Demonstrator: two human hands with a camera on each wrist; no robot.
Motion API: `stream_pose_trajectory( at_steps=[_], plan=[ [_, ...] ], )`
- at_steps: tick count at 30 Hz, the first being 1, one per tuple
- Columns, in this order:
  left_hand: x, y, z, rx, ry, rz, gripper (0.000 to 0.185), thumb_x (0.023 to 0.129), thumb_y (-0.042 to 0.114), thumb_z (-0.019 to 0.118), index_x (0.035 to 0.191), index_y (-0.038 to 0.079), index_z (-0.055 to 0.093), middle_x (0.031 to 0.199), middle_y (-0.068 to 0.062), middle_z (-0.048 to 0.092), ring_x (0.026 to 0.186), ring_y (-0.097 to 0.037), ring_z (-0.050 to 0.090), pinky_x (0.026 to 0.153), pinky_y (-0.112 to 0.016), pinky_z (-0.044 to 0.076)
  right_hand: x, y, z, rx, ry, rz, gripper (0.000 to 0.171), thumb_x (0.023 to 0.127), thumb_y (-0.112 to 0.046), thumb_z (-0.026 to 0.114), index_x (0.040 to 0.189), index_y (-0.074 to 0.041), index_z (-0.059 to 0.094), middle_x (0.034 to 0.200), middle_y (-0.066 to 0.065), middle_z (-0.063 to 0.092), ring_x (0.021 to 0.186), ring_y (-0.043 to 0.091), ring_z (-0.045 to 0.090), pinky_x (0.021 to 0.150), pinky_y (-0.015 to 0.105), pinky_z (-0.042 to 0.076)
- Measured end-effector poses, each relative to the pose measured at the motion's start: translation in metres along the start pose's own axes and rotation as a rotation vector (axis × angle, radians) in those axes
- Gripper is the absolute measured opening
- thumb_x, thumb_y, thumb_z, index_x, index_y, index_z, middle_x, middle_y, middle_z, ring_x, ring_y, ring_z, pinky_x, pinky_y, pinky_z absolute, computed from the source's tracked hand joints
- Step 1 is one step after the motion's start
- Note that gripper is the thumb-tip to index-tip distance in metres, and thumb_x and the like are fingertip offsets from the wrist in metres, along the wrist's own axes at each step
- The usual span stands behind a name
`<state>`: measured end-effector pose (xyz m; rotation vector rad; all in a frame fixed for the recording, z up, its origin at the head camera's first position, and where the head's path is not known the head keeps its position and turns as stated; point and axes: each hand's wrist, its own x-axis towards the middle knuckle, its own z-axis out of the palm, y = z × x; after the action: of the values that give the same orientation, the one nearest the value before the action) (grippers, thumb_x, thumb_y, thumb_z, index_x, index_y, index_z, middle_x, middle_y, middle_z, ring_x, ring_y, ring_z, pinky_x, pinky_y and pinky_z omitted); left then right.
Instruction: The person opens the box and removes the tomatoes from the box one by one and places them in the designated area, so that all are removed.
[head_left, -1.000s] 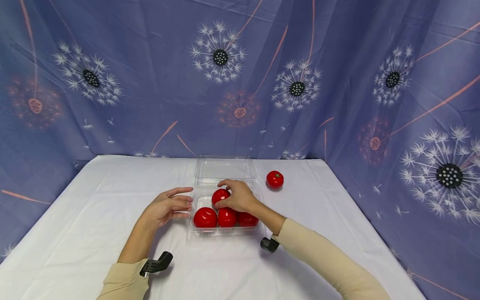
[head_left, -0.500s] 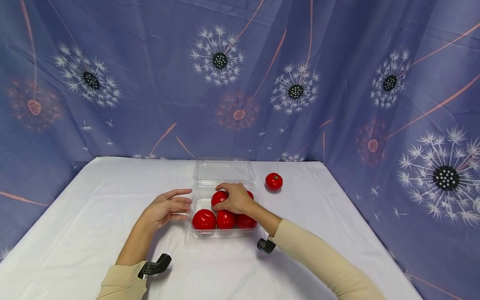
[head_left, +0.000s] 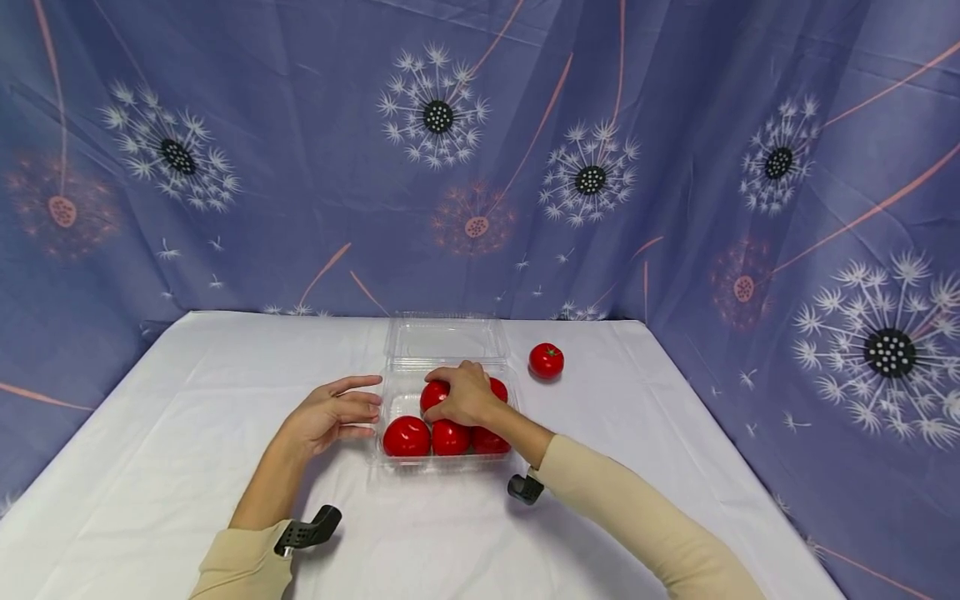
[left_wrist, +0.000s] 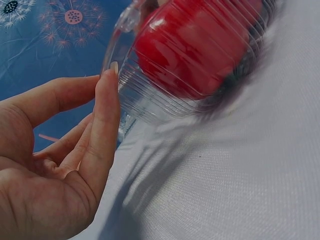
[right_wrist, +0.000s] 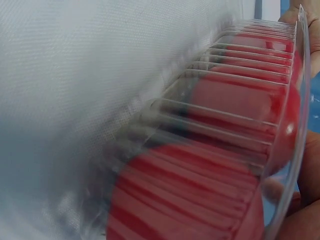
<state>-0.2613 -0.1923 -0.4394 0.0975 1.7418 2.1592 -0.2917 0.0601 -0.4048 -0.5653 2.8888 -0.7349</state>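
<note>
A clear plastic clamshell container [head_left: 448, 463] lies open on the table with its lid [head_left: 447, 340] folded back. Three red tomatoes fill its front row, among them a left one [head_left: 407, 437]. Behind them, my right hand [head_left: 467, 397] grips another tomato [head_left: 432, 395] in the back row, thumb towards me and fingers over the far side. One more tomato [head_left: 498, 388] shows partly behind that hand. At the container's left side, my left hand [head_left: 330, 417] has its fingers extended; in the left wrist view its fingertips [left_wrist: 107, 82] meet the clear ribbed wall.
A single tomato [head_left: 546, 361] with a green stem top sits on the white tablecloth [head_left: 615, 467], right of the lid. A blue dandelion-print curtain [head_left: 315, 167] hangs behind and to the right of the table.
My right hand has shifted slightly left, and more of the back-right tomato shows behind it. Its fingers now lie closer around the tomato. The left hand stays at the container's side.
</note>
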Motion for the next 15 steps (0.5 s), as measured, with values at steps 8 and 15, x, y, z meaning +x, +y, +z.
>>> stream_pose_trajectory(
  at_steps=[8,15],
  plan=[
    [0.0017,0.0018,0.0011,-0.003,0.004,-0.001,0.065,0.092,-0.001,0.064,0.152,-0.003,0.038,0.11,-0.005,0.069,0.083,-0.014,0.071,0.072,-0.033,0.064,0.0028,-0.0012,0.001,0.001,0.016,-0.012,0.058,0.072,-0.028,0.088,0.127,-0.021,0.071,0.116,0.011,0.061,0.114,0.026,0.051,0.095,0.041,0.041],
    [0.0003,0.0032,0.001,0.016,0.002,-0.001,0.065,0.093,0.001,0.064,0.152,-0.003,0.038,0.111,-0.005,0.069,0.086,-0.014,0.071,0.074,-0.034,0.064,0.0052,-0.002,0.003,0.021,0.009,-0.017,0.055,0.073,-0.025,0.088,0.125,-0.019,0.072,0.113,0.01,0.059,0.111,0.026,0.053,0.095,0.042,0.042]
  ],
)
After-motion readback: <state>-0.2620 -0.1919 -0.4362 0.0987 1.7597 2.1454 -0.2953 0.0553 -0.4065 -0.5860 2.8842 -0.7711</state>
